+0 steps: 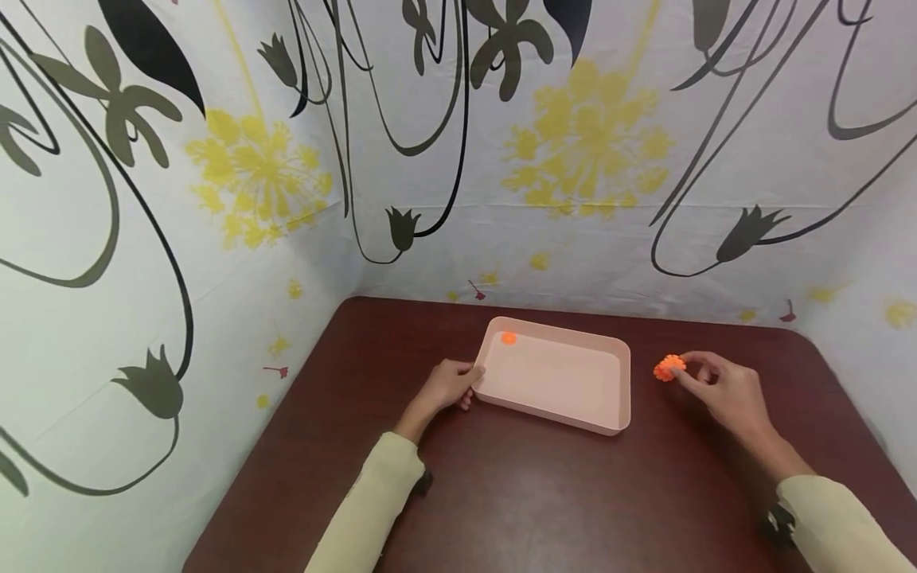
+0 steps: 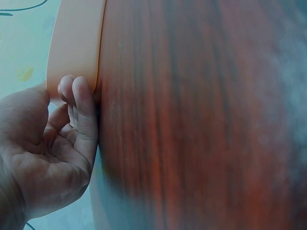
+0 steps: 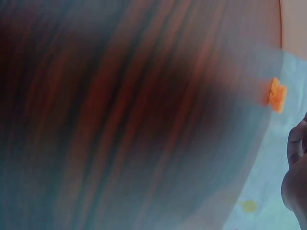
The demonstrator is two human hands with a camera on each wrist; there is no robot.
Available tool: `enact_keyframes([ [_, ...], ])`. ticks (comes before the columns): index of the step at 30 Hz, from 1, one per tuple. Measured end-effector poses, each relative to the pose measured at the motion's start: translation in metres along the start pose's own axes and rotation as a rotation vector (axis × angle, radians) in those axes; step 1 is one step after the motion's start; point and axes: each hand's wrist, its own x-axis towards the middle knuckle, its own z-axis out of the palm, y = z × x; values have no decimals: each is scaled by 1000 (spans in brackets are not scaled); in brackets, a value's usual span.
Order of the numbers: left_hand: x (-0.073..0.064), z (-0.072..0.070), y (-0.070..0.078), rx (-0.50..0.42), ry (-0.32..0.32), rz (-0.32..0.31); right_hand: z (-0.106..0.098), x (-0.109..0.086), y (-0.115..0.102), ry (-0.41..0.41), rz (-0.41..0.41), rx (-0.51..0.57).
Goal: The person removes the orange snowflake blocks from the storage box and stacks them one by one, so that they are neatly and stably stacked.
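A shallow peach tray (image 1: pixel 552 412) sits on the dark table, with a small round orange piece (image 1: pixel 508 338) in its far left corner. My left hand (image 1: pixel 450 384) holds the tray's left end, thumb at the rim and fingers against the outer wall; the left wrist view shows the fingers (image 2: pixel 84 103) there. To the right of the tray, a ruffled orange flower-like piece (image 1: pixel 666 368) lies under my right hand (image 1: pixel 731 394), whose thumb and index overlap it from above. In the right wrist view, the orange piece (image 3: pixel 277 96) shows a gap from the visible fingers (image 3: pixel 296 143); thumb and index are out of that frame.
The glossy dark red-brown table (image 1: pixel 516 509) reaches back to a patterned cloth (image 1: pixel 444 175) with grey flowers and yellow blooms. That cloth also hangs along the left side. Dark bands (image 1: pixel 423 483) sit at the sleeve ends.
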Motion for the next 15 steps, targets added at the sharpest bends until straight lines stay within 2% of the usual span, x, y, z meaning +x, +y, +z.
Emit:
enact_keyframes([
  [5,0,1,2,-13,-6,5,-4,-3,12,-35,50,-10],
  [15,-1,2,4,-12,-2,1,-2,0,18,-149,58,-65],
])
